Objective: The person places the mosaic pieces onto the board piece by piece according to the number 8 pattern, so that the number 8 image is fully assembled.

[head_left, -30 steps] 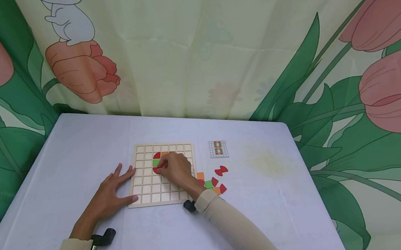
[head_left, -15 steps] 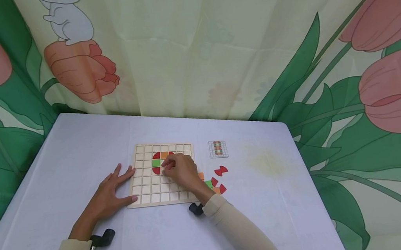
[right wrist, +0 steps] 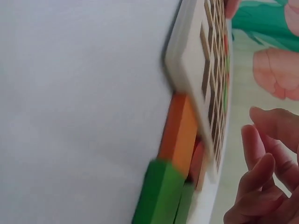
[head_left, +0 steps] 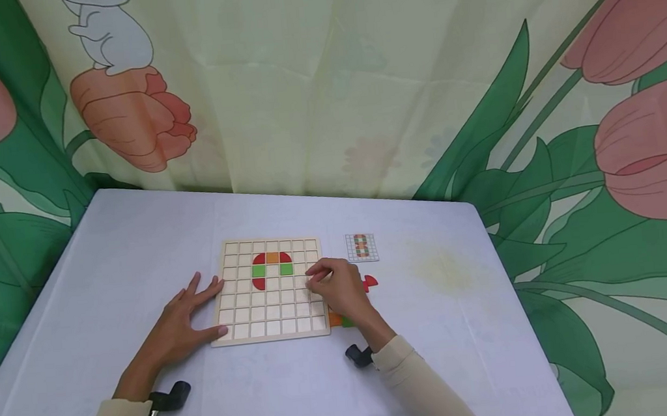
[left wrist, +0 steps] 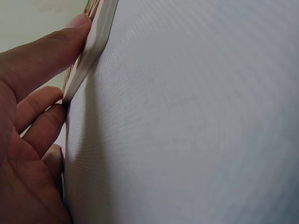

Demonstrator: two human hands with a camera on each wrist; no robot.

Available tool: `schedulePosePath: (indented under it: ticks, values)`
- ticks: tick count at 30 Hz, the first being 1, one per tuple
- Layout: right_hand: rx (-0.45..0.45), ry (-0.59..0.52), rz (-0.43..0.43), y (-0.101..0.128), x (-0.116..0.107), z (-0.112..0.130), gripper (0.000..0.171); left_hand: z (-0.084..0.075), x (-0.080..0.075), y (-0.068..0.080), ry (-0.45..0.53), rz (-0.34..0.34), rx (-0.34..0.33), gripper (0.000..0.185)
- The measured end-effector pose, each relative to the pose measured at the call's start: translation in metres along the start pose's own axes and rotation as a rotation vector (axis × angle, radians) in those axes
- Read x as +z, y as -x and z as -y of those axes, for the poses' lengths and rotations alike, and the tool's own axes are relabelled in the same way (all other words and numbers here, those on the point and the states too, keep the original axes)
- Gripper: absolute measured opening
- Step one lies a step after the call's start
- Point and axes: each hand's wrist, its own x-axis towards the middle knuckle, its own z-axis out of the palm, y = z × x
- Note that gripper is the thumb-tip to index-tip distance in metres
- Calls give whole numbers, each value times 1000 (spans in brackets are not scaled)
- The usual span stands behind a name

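Left hand (head_left: 186, 317) lies flat, fingers spread, against the grid board's (head_left: 243, 331) left edge at frame centre; right hand (head_left: 337, 290), loosely curled and empty, hovers over its right edge. Left wrist view: fingertips (left wrist: 77, 25) touch the board (left wrist: 96, 37). Right wrist view: orange block (right wrist: 180, 130) and green block (right wrist: 156, 193) sit beside the board (right wrist: 187, 56).

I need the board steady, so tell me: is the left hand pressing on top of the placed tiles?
No. The left hand rests flat on the table against the left edge of the wooden board, away from the tiles.

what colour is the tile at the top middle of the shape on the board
Orange: the tile sits between two red quarter-rounds on the board, clearest in the head view.
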Motion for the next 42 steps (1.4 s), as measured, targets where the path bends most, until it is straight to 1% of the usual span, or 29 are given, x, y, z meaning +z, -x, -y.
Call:
schedulePosePath:
  ticks: [4, 9, 14, 19, 22, 25, 32, 35, 42]
  values:
    - [34, 2, -33, 6, -12, -14, 15, -1, 0, 0, 3, 3, 1, 102]
    - [77, 38, -51, 12, -23, -26, 18, 1, 0, 0, -11, -3, -1, 104]
    - [109, 67, -54, 16, -29, -33, 20, 2, 0, -1, -15, -4, 1, 104]
    - [104, 103, -36, 16, -30, -40, 22, 3, 1, 0, -11, -7, 8, 104]
    - [87, 132, -22, 16, -29, -41, 21, 2, 1, 0, -8, -10, 9, 103]
    - [79, 147, -10, 16, -30, -41, 18, 2, 0, 1, -7, -11, 11, 103]
    - [101, 138, 13, 18, -31, -35, 15, 1, 1, 1, 3, -11, 13, 101]
    - [98, 140, 20, 18, -31, -34, 15, 1, 1, 0, 4, -11, 16, 101]
    - [74, 97, 28, 18, -31, -36, 16, 1, 1, 0, 0, -3, 5, 102]
